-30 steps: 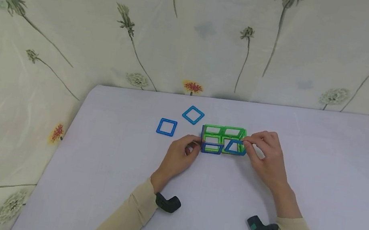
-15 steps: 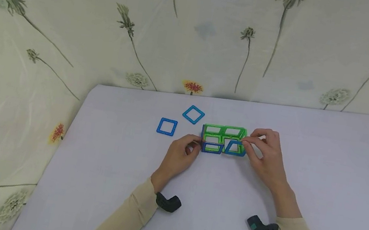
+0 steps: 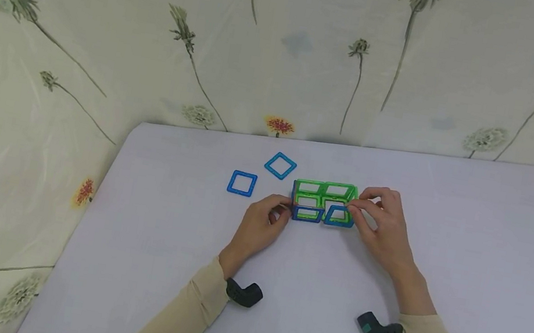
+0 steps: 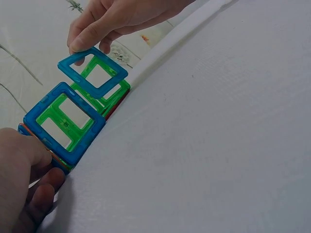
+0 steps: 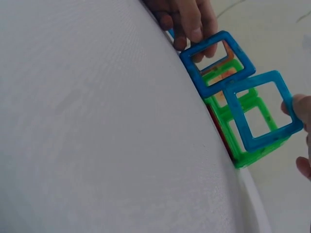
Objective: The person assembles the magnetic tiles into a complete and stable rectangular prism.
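Observation:
A low box of magnetic tiles (image 3: 308,198) stands on the table, with green squares on its base and back and a blue square (image 4: 65,124) upright at the front left. My left hand (image 3: 262,221) holds the box's left end, its curled fingers at the blue and orange side tiles. Between thumb and fingers, my right hand (image 3: 384,227) pinches the top right corner of another blue square tile (image 5: 265,111). That tile tilts over the front right of the box, its lower left part close against the standing blue tile.
Two loose blue square tiles (image 3: 242,183) lie on the table left of and behind the box. The white-covered table (image 3: 160,202) meets a floral cloth backdrop (image 3: 261,71) at the back. Both wrists carry black devices (image 3: 244,293).
My right hand has shifted slightly left with the pinched blue tile, which now stands more upright at the box's front. My left hand has stayed at the left end.

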### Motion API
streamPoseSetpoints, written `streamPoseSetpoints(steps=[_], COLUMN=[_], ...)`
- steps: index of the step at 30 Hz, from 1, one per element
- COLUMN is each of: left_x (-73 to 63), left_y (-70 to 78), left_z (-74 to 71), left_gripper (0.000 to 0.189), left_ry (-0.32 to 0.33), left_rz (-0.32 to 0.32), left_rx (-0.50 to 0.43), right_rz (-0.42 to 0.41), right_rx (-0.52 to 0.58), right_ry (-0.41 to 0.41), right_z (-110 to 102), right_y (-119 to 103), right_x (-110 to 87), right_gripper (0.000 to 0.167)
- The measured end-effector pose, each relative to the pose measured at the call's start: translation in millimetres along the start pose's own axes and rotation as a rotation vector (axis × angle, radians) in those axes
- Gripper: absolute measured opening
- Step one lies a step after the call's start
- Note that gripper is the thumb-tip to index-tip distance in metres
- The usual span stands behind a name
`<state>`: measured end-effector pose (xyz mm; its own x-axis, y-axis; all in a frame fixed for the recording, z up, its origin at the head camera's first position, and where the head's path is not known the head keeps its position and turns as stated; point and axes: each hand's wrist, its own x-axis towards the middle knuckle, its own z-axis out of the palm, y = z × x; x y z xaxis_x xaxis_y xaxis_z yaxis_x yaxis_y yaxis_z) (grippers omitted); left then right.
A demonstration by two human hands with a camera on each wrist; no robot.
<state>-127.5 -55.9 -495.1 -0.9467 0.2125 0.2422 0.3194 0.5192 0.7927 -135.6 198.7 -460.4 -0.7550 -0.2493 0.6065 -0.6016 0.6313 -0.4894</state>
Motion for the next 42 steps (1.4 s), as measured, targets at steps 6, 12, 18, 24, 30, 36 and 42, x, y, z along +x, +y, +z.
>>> streamPoseSetpoints(steps=[6,12,18,24,30,36,42], left_x=[-0.6,-0.9,-1.0,-0.6,0.0,0.4,0.6], left_y=[-1.4,-1.8,-0.1,1.6,1.1,-0.9,-0.9], left_z=[0.2,0.3,-0.4,-1.3,-0.8,0.7,0.8], left_gripper=[0.023,0.023,0.024,0.024,0.023,0.022,0.022], left_ry=[0.001,0.001,-0.012,-0.017,-0.011,-0.006,-0.009], left_rz=[0.007,0.009,-0.019,-0.025,-0.016,0.007,-0.006], left_rx=[-0.004,-0.004,0.001,0.002,-0.001,0.004,0.004], right_rz=[0.002,-0.005,-0.021,-0.029,-0.035,-0.036,-0.026], right_rx=[-0.011,-0.008,-0.009,-0.016,-0.026,-0.027,-0.030], right_ry=[-0.003,-0.020,-0.025,-0.029,-0.036,-0.044,-0.061], right_z=[1.0,2.7,3.7,4.4,5.6,5.8,4.9], right_y=[1.0,2.5,3.2,4.2,5.2,5.0,4.9], right_x=[-1.1,-2.2,-2.3,-2.7,-3.5,-3.3,-3.4], right_gripper=[0.017,0.014,0.013,0.013,0.013,0.013,0.012])
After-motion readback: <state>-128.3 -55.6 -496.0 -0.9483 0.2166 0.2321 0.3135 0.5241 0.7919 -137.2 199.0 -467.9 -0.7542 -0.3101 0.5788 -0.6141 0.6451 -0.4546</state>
